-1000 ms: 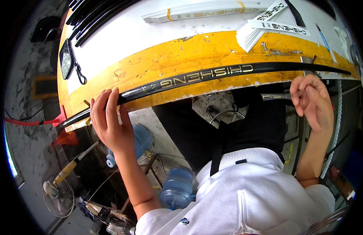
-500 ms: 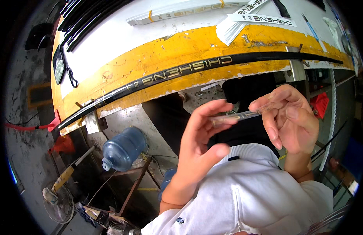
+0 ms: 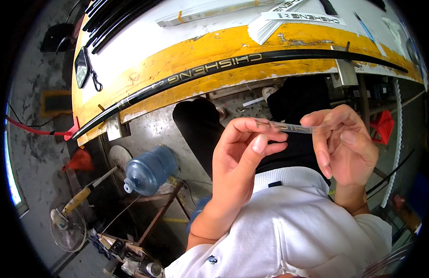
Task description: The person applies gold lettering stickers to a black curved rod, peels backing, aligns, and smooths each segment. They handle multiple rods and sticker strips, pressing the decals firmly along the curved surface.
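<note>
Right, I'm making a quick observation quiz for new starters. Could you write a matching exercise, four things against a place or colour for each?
Column one
1. Clear strip
2. Long black rod
3. Water jug
4. Fan

Column two
A. Blue
B. At the lower left of the picture
C. Held between the left hand and the right hand
D. Along the yellow near edge of the table

Right pairs: 1-C, 2-D, 3-A, 4-B
</note>
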Motion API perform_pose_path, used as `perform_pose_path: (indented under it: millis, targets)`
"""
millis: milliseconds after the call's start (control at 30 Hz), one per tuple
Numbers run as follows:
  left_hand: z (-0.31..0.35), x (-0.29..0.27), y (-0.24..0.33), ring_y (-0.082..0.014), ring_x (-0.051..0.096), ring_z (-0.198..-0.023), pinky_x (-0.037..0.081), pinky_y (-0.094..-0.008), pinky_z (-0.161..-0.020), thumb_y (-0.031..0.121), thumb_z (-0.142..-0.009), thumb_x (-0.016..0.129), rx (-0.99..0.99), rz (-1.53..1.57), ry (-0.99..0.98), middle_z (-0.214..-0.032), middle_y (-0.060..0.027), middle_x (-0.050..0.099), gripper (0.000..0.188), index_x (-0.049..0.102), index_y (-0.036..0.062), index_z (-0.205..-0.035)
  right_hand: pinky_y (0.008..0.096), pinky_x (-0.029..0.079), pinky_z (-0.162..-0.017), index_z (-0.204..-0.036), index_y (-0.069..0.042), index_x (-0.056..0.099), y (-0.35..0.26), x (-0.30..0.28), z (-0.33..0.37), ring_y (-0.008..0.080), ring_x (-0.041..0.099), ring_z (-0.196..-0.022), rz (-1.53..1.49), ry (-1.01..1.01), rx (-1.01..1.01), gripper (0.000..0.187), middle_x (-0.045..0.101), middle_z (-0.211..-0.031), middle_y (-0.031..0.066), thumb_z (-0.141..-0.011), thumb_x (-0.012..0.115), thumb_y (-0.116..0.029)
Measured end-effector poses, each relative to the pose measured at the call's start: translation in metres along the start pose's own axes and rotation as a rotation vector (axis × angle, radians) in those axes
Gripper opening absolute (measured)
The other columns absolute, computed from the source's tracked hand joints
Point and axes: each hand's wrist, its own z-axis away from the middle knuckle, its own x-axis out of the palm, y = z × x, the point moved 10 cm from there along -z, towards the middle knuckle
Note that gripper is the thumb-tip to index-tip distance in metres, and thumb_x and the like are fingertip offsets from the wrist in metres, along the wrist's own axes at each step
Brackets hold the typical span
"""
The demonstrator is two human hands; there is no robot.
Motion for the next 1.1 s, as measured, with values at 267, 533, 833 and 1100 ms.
perform_pose_path:
  millis: [267, 533, 833, 1100]
  targets:
    - [0.005, 0.009, 0.002, -0.0295, 0.059, -0.107, 0.051, -0.0444, -0.092, 0.008, -0.094, 0.051, 0.076, 0.153, -0.034, -0.115, -0.0171, 0.055, 0.008, 0.049, 0.0019, -0.099, 0.0227, 0.048, -0.044, -0.11, 0.009, 0.056, -0.016, -0.009, 0.016, 0.0186, 0.06, -0.066, 0.306, 0.146, -0.071, 0.037, 0.053, -0.121, 0.0323, -0.078, 0.048, -0.008]
    - [0.015, 0.022, 0.015, -0.0295, 0.054, -0.113, 0.049, -0.0441, -0.094, 0.013, -0.089, 0.061, 0.267, 0.186, -0.059, -0.125, -0.0185, 0.049, 0.031, 0.045, 0.001, -0.112, 0.0216, 0.046, -0.058, -0.12, 0.008, 0.054, -0.036, -0.008, 0.034, 0.0119, 0.056, -0.074, 0.564, 0.21, -0.182, 0.045, 0.057, -0.123, 0.0211, -0.077, 0.043, -0.001]
    - [0.001, 0.043, -0.037, -0.0136, 0.054, -0.098, 0.046, -0.026, -0.082, 0.012, -0.08, 0.073, -0.051, 0.08, -0.206, -0.126, -0.0129, 0.051, 0.056, 0.046, -0.0004, -0.127, 0.021, 0.047, -0.045, -0.116, 0.01, 0.052, -0.038, -0.009, 0.046, 0.017, 0.059, -0.062, 0.46, 0.185, -0.193, 0.044, 0.056, -0.116, 0.0327, -0.078, 0.048, -0.01]
    - [0.001, 0.039, -0.035, -0.0211, 0.058, -0.104, 0.047, -0.0362, -0.093, 0.007, -0.092, 0.057, -0.019, 0.188, -0.089, -0.118, -0.0185, 0.056, 0.01, 0.053, 0.0024, -0.099, 0.0202, 0.045, -0.059, -0.122, 0.006, 0.053, -0.044, -0.011, 0.048, 0.0132, 0.059, -0.076, 0.646, 0.17, -0.204, 0.049, 0.057, -0.123, 0.0194, -0.075, 0.041, 0.005]
